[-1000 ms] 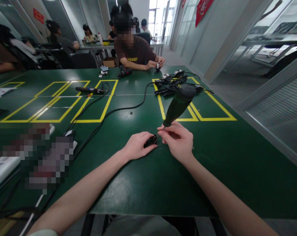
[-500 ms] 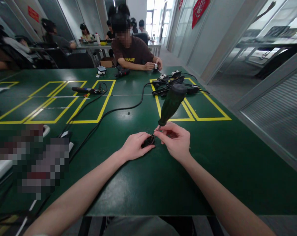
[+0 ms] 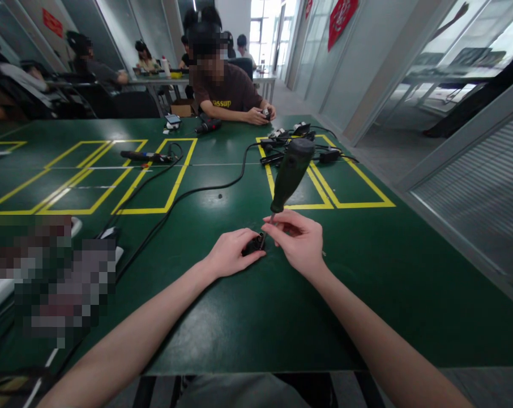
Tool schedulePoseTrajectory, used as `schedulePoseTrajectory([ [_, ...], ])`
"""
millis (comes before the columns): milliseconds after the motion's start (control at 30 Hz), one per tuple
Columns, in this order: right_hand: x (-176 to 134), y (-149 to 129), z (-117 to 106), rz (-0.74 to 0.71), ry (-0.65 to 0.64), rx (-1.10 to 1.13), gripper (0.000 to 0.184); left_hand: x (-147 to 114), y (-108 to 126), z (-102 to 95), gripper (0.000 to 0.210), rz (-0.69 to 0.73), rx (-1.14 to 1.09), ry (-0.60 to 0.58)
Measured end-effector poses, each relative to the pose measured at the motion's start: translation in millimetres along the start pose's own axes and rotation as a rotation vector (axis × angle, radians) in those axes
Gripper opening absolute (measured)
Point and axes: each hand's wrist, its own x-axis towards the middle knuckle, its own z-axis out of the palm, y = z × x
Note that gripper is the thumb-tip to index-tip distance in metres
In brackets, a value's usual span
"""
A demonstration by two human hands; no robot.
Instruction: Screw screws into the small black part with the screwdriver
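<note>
Between the thumb and fingers of my left hand (image 3: 233,252) is a small black part (image 3: 253,243) with round openings, held on the green table (image 3: 222,334). My right hand (image 3: 301,238) pinches the metal shaft of a screwdriver (image 3: 291,173) near its lower end. The screwdriver's dark green handle leans up and to the right, above the fingers. Its tip is at the right side of the black part; whether it sits inside an opening I cannot tell. Both hands are closed and close together.
A black cable (image 3: 205,190) crosses the table to a pile of black adapters and cords (image 3: 288,144). A dark pen-shaped tool (image 3: 144,156) lies at left, near a power drill (image 3: 208,124). Across the table a co-worker (image 3: 231,90) handles a small part. Blurred-out items lie at left.
The screwdriver handle stands slightly more upright and a little further left. My hands keep nearly the same grips. The whole view has shifted slightly.
</note>
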Motion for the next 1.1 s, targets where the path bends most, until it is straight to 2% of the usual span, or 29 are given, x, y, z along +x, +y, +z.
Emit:
schedulePoseTrajectory([
  [200,-4.0,4.1,1.6,0.031,-0.002,0.008,0.004,0.0,-1.5,1.4,0.026,0.008,0.007,0.005],
  [467,-9.4,5.2,6.0,0.047,-0.093,0.028,0.020,-0.2,0.0,0.3,0.023,-0.008,0.000,0.001],
  [733,-14.2,15.5,11.7,0.080,-0.003,0.059,0.015,0.4,0.3,0.5,0.022,-0.018,-0.035,0.005],
  [1100,-13.7,14.8,10.4,0.053,-0.082,0.087,0.023,0.6,1.2,-0.4,0.022,-0.036,-0.038,0.004],
])
